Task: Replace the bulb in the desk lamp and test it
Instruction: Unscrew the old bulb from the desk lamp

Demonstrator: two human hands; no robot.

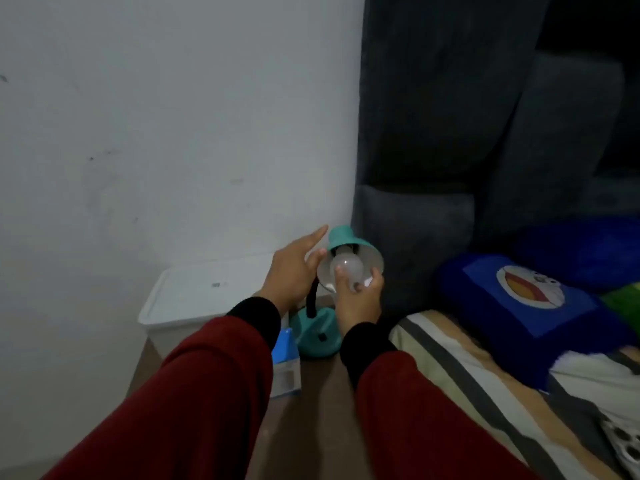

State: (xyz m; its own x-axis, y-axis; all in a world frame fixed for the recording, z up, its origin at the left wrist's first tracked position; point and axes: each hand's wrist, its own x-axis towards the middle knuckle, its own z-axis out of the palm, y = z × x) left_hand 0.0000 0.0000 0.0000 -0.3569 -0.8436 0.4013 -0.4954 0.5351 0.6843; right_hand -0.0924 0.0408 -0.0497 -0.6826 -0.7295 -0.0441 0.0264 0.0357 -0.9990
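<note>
A teal desk lamp stands on a wooden surface, its round base (317, 336) in front and its shade (346, 239) tilted toward me on a black gooseneck. A frosted white bulb (348, 268) sits in the mouth of the shade, unlit. My right hand (358, 297) reaches up from below, and its fingertips are closed around the bulb's lower half. My left hand (296, 271) is beside the shade's left rim, fingers spread, thumb resting against the rim. Whether the bulb's base is seated in the socket is hidden by the shade.
A blue and white bulb box (285, 368) lies left of the lamp base. A white lidded plastic bin (194, 299) stands against the wall behind it. Dark grey curtains (450, 133) hang to the right. A striped bed (467, 368) with blue cushions (519, 306) lies at the right.
</note>
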